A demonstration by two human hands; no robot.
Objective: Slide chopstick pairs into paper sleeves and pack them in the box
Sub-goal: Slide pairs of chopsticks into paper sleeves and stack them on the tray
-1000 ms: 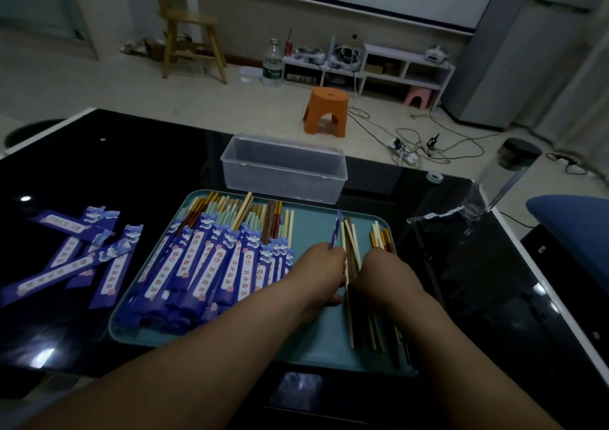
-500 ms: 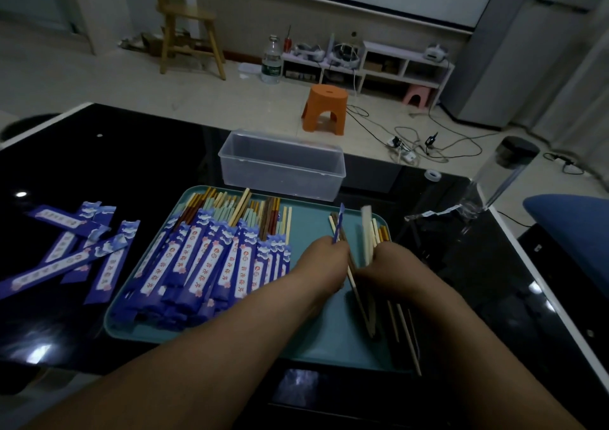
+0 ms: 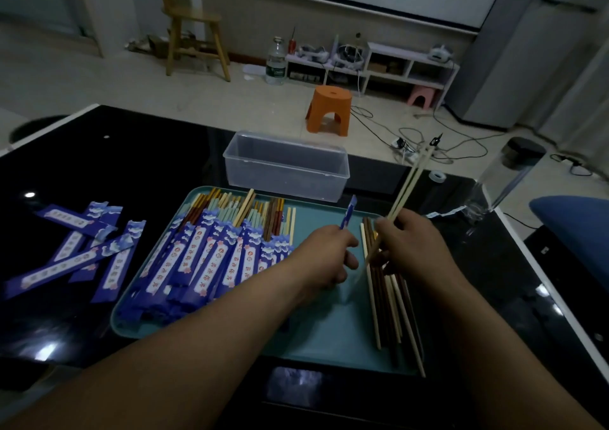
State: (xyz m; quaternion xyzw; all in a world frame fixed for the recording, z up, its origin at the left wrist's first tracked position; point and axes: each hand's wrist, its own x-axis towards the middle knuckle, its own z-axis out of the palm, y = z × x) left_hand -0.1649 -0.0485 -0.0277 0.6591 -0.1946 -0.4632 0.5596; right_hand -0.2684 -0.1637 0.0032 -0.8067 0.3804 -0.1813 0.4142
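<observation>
Beside the sleeved pile [image 3: 211, 258], left hand [image 3: 324, 255] pinches a sleeve [image 3: 348, 212], right hand [image 3: 412, 245] chopsticks [image 3: 408, 182].

R hand [image 3: 412, 248] raised chopsticks [image 3: 411, 179], prob. one pair

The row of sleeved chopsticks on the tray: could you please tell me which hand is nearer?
Left. The left hand, holding a blue sleeve, is just right of the sleeved chopsticks; the right hand, gripping a pale chopstick pair, lies farther right.

Bare forearms [image 3: 204, 337] end in a bare left grip [image 3: 324, 255] and right grip [image 3: 412, 245].
</observation>
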